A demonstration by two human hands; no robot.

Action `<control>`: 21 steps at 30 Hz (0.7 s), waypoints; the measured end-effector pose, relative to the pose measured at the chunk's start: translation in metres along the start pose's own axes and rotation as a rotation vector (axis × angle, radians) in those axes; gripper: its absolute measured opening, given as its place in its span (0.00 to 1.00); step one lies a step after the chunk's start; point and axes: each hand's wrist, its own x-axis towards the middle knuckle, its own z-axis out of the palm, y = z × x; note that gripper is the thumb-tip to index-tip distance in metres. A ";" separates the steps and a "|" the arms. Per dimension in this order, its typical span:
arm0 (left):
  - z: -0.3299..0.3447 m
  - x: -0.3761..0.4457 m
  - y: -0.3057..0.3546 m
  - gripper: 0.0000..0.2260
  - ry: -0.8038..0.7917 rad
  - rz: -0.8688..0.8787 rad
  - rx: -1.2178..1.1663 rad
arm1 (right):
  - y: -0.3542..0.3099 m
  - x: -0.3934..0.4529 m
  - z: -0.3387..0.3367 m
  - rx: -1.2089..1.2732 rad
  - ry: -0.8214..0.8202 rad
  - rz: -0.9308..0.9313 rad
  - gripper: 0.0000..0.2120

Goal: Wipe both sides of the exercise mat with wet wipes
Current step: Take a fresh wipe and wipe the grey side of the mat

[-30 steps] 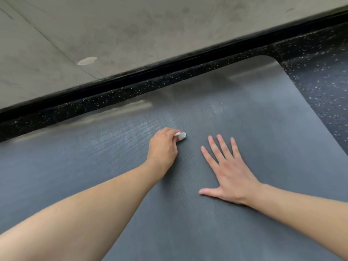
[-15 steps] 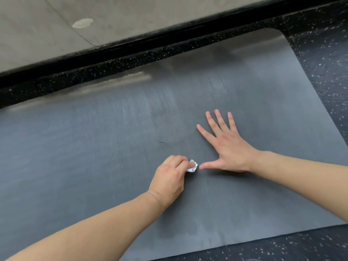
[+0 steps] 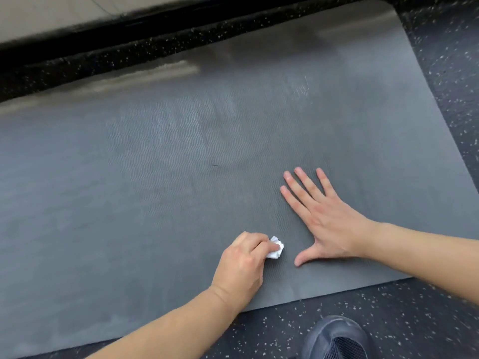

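Left hand [image 3: 241, 265] pinches balled wet wipe [image 3: 276, 251] on mat [image 3: 155, 177], just beside right hand [image 3: 321, 218], which lies flat, fingers spread, pinning it. Suggest unfolding wipe, overlapping strokes, working outward to unwiped areas.

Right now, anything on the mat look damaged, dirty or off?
Yes: a pale, dusty-looking streak runs along the far edge of the exercise mat, unlike the grey around it. A tiny dark speck sits mid-mat. No tear shows. The left hand grips a balled wet wipe; the right hand rests flat.
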 end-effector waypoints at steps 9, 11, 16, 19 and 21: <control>-0.007 -0.008 0.008 0.16 -0.197 0.109 -0.017 | -0.007 -0.004 -0.002 -0.033 -0.004 0.042 0.74; -0.010 -0.006 0.009 0.14 -0.159 0.029 -0.044 | -0.015 -0.010 -0.002 -0.033 -0.026 0.064 0.77; 0.002 -0.026 0.015 0.13 -0.199 0.048 -0.048 | -0.028 -0.027 0.006 -0.066 -0.124 0.046 0.82; 0.010 -0.041 0.015 0.12 -0.300 0.200 -0.028 | -0.027 -0.026 0.005 -0.067 -0.138 0.039 0.83; 0.011 -0.041 0.010 0.12 -0.313 0.259 -0.030 | -0.026 -0.025 0.003 -0.062 -0.152 0.045 0.84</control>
